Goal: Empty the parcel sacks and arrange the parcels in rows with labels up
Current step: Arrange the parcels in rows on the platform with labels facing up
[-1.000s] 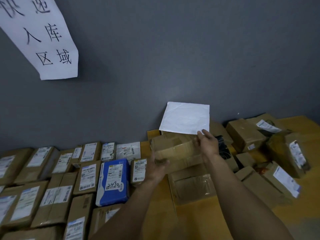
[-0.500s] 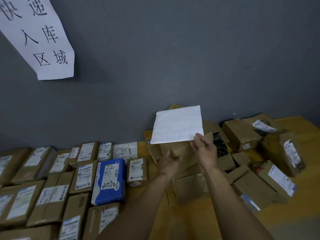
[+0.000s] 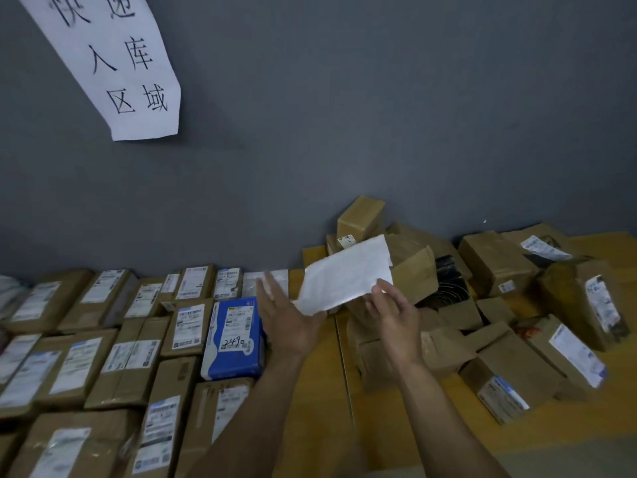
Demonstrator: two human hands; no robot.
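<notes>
Holding a white flat parcel (image 3: 344, 276) in the air, the right hand (image 3: 393, 315) pinches its lower right corner between thumb and fingers. I see the parcel near frame centre, tilted, high end toward 1 o'clock, and the face toward me is plain white. The left hand (image 3: 286, 315) is at 9 o'clock of the right one, fingers straight and spread, pointing to 11 o'clock, gripping nothing. Its thumb side meets the parcel's lower left corner; I cannot tell if the thumb goes under it.

At 9 o'clock of the left hand, just beside it, a blue parcel (image 3: 234, 336) lies label up with handwritten digits on the label. From there out to 9 and 7 o'clock run rows of brown boxes (image 3: 86, 360), packed edge to edge, labels up.

Behind the held parcel and out to 3 o'clock sits a heap of brown boxes (image 3: 496, 267), tilted and overlapping, labels facing assorted ways. Everything sits on a yellow surface (image 3: 320, 408) against a grey wall (image 3: 379, 115). At 11 o'clock a paper sign (image 3: 117, 63) with handwritten characters hangs on the wall.
</notes>
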